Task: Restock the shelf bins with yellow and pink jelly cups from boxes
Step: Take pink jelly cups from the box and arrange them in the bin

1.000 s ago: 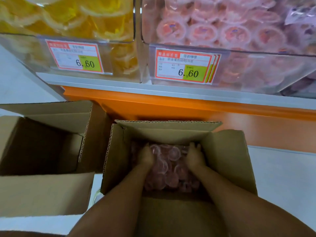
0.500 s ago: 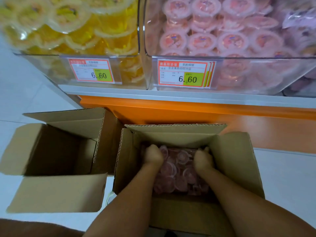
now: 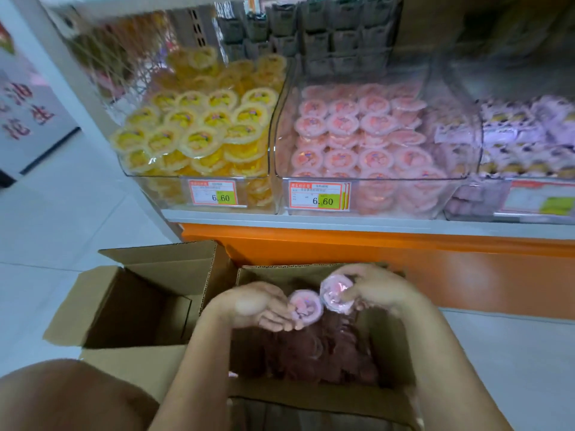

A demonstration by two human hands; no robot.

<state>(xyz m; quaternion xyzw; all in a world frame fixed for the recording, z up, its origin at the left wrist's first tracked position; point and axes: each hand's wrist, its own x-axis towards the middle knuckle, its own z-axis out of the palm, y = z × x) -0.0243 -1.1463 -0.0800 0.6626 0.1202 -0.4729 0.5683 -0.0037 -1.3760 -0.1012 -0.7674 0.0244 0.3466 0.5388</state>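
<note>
My left hand point(image 3: 258, 306) holds a pink jelly cup point(image 3: 305, 307) just above the open cardboard box point(image 3: 311, 396) on the floor. Beside it my right hand point(image 3: 376, 289) grips another pink jelly cup point(image 3: 336, 293). More pink cups point(image 3: 311, 353) lie dark inside the box under my hands. On the shelf above, a clear bin of pink cups point(image 3: 357, 144) stands right of a clear bin of yellow cups point(image 3: 199, 132). Both bins look heaped.
A second open cardboard box point(image 3: 130, 309) stands left of the first, its inside dark. An orange shelf base point(image 3: 404, 256) runs behind the boxes. A bin of purple packets point(image 3: 529, 144) sits at the right. My knee point(image 3: 71, 396) shows at the bottom left.
Both hands have risen out of the box, each with a pink cup. The view has tilted up, showing the bins from above their price tags.
</note>
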